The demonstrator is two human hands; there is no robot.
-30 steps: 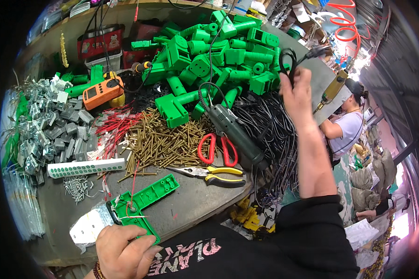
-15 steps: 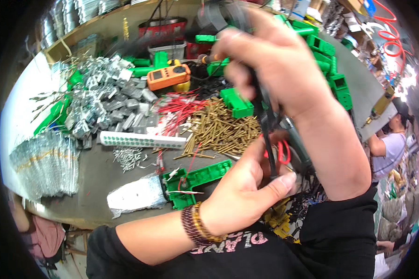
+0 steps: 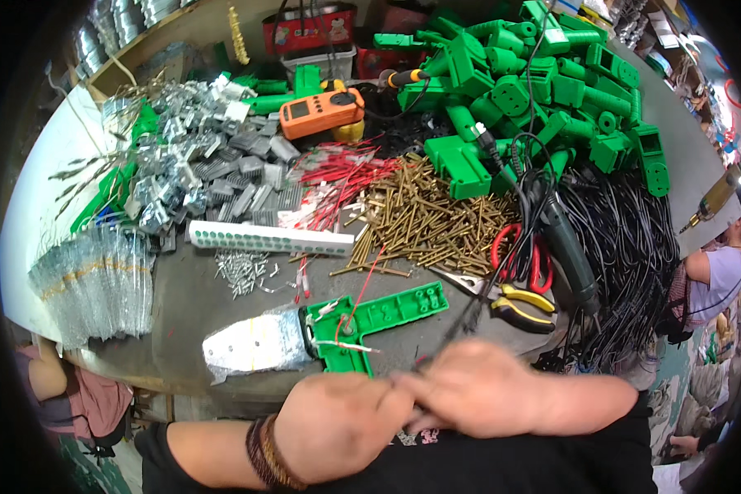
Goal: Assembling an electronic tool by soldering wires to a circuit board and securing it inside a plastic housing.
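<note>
My left hand (image 3: 337, 424) and my right hand (image 3: 477, 391) meet at the lower middle, in front of my black shirt. Their fingers are curled together and blurred. A black cord (image 3: 466, 319) runs down into my right hand from the tangle at the right. What my left fingers grip is hidden behind the hand. Just beyond the hands lies an open green plastic housing half (image 3: 395, 309), with a red wire (image 3: 361, 290) and white leads in it. Joined to its left end is a flat piece wrapped in silvery film (image 3: 255, 344).
Near my right hand lie yellow-black pliers (image 3: 525, 308), red-handled pliers (image 3: 540, 265) and a dark pen-shaped power tool (image 3: 570, 251). Brass rods (image 3: 436, 218), metal blocks (image 3: 247, 169), green housings (image 3: 543, 90) and black cables (image 3: 626, 255) are heaped farther back. An orange meter (image 3: 321, 113) stands among them.
My right hand has come down from its raised position at upper right to meet my left hand. My left hand has moved down and left. The black cord has come down with my right hand.
</note>
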